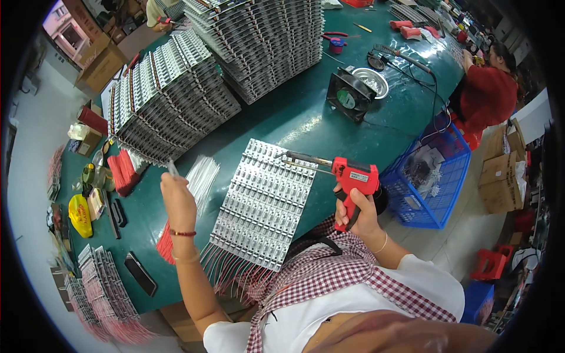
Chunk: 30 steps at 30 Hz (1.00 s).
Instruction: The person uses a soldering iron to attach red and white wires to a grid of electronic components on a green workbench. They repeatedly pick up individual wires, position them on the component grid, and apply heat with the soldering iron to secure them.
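My right hand (364, 213) is wrapped round the handle of a red trigger-grip soldering gun (358, 176). Its long metal tip reaches left over the upper right part of a silver-white panel (259, 206) with rows of small parts. Red and white wires (229, 267) hang from the panel's near edge. Left of the panel, my left hand (178, 203) is raised with its fingers pinched; a small pale thing sticks up from them, too small to name. Beneath and beside that hand lie a bundle of white wires (203, 179) and some red wires (166, 242).
Tall stacks of panels (170, 100) fill the far left of the green table (282, 126). A black fan (348, 97), a metal bowl (376, 82) and a soldering iron (406, 57) lie farther back. A blue basket (432, 200) stands at right; a phone (140, 273) lies near left. Other people sit beyond.
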Motion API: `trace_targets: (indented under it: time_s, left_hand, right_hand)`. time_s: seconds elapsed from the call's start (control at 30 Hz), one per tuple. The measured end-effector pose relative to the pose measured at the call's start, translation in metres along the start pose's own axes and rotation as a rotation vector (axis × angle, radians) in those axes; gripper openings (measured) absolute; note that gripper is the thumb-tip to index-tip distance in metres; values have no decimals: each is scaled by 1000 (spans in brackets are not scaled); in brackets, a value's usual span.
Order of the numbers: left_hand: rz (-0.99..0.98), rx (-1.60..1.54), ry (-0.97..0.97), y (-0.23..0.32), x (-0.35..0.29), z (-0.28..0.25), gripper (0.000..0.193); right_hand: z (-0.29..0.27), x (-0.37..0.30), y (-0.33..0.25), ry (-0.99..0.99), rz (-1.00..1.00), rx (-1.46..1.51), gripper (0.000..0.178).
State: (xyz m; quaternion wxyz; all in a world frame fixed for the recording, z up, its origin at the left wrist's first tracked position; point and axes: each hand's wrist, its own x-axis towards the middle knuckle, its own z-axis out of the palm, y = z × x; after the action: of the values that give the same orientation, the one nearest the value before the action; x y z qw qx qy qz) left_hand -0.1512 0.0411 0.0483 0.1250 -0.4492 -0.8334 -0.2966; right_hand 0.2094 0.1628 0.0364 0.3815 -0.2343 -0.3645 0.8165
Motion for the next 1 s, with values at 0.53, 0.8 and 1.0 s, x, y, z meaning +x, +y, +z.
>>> trace_targets:
  time_s: [0.53, 0.8, 1.0]
  left_hand:
    - [-124, -940, 274, 11, -55, 52, 19]
    - [-206, -1015, 489, 24, -42, 49, 26]
    - [-155, -948, 429, 13, -54, 60, 29]
  right_hand:
    - [8, 1, 5, -19, 71, 6, 32]
    - [13, 4, 7, -39, 88, -1, 32]
    - [15, 5, 8, -37, 78, -25, 38]
